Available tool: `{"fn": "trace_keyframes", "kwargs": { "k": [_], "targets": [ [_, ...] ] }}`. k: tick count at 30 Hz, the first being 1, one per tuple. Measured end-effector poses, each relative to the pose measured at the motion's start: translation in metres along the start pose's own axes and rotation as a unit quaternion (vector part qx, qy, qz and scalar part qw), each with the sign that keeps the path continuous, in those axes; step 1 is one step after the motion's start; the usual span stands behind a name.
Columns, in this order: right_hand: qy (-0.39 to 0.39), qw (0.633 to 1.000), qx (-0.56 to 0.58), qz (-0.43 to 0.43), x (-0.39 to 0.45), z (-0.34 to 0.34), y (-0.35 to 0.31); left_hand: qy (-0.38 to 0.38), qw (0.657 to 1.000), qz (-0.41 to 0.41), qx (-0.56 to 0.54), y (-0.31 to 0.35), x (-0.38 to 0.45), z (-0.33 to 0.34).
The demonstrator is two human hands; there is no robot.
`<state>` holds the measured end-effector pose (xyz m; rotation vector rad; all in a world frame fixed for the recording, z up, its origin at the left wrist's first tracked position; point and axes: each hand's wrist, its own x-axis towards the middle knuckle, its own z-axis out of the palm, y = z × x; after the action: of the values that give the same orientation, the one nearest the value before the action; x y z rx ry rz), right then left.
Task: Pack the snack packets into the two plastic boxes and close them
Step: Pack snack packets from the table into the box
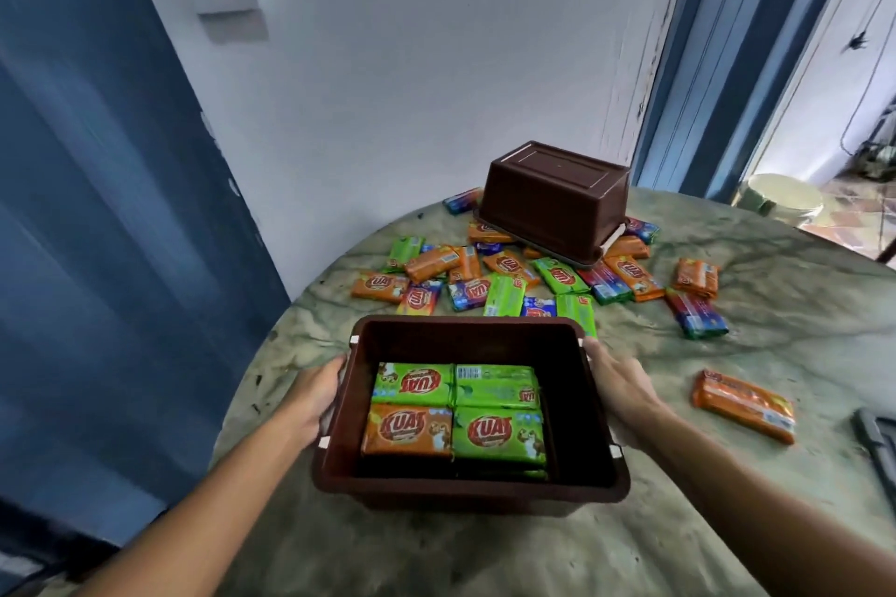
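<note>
Open brown box [339, 461] between both hands; "KUAT" packets [456, 412] inside

Bare forearms, no sleeves, no jewellery

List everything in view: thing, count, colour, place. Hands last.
open box: one, brown, near table edge, held between both hands
packets in box: four on top, three green, one orange, lying flat
upturned box: one, brown, far side, resting on loose packets
loose packets: a scattered pile, too many to count; orange, green, blue-red; between the boxes
single packet: one, orange, right of the open box
table: one, mottled green
dark object: one, grey, right edge, cut off
left hand: on the box's left wall
right hand: on the box's right wall
</note>
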<state>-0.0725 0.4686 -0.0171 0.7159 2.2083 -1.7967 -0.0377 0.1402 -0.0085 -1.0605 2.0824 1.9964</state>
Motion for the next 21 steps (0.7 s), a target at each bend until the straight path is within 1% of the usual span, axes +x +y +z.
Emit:
{"fn": "trace_keyframes", "kwargs": {
  "k": [2, 3, 5, 6, 7, 8, 10, 11, 13, 15, 16, 17, 18, 19, 21],
  "targets": [
    [-0.004, 0.999, 0.029, 0.016, -0.003, 0.020, 0.003, -0.002, 1.000, -0.008, 0.022, -0.004, 0.015, -0.015],
    [-0.008, 0.999, 0.037, 0.020, -0.004, 0.032, 0.002, -0.017, 0.999, -0.018, 0.032, -0.006, 0.024, -0.024],
    [-0.018, 1.000, 0.019, 0.007, -0.009, 0.042, 0.000, -0.046, 0.997, -0.021, 0.065, -0.011, 0.036, -0.036],
    [-0.012, 0.999, -0.030, -0.009, -0.011, 0.042, -0.004, -0.061, 0.994, -0.011, 0.092, -0.010, 0.040, -0.040],
    [-0.005, 0.994, -0.104, -0.033, -0.013, 0.039, -0.011, -0.075, 0.989, 0.007, 0.129, -0.005, 0.046, -0.044],
    [0.006, 0.980, -0.192, -0.058, -0.009, 0.037, -0.017, -0.084, 0.982, 0.034, 0.168, 0.002, 0.054, -0.047],
    [0.042, 0.934, -0.340, -0.103, 0.001, 0.031, -0.034, -0.079, 0.963, 0.096, 0.238, 0.022, 0.075, -0.045],
    [0.063, 0.919, -0.369, -0.121, 0.006, 0.030, -0.045, -0.070, 0.953, 0.121, 0.269, 0.034, 0.083, -0.040],
    [0.083, 0.908, -0.379, -0.158, 0.028, 0.040, -0.069, -0.058, 0.926, 0.172, 0.330, 0.061, 0.103, -0.019],
    [0.058, 0.898, -0.391, -0.191, 0.054, 0.059, -0.092, -0.076, 0.887, 0.222, 0.398, 0.085, 0.117, 0.015],
    [0.028, 0.889, -0.411, -0.202, 0.068, 0.069, -0.100, -0.083, 0.864, 0.236, 0.438, 0.093, 0.123, 0.033],
    [-0.008, 0.871, -0.442, -0.214, 0.080, 0.080, -0.107, -0.089, 0.836, 0.240, 0.485, 0.099, 0.129, 0.051],
    [-0.042, 0.839, -0.493, -0.226, 0.096, 0.091, -0.111, -0.096, 0.808, 0.237, 0.531, 0.101, 0.140, 0.070],
    [-0.066, 0.789, -0.559, -0.245, 0.109, 0.100, -0.112, -0.098, 0.783, 0.229, 0.571, 0.099, 0.150, 0.085],
    [-0.084, 0.647, -0.698, -0.295, 0.129, 0.113, -0.110, -0.093, 0.747, 0.215, 0.623, 0.091, 0.170, 0.107]
  ]
}}
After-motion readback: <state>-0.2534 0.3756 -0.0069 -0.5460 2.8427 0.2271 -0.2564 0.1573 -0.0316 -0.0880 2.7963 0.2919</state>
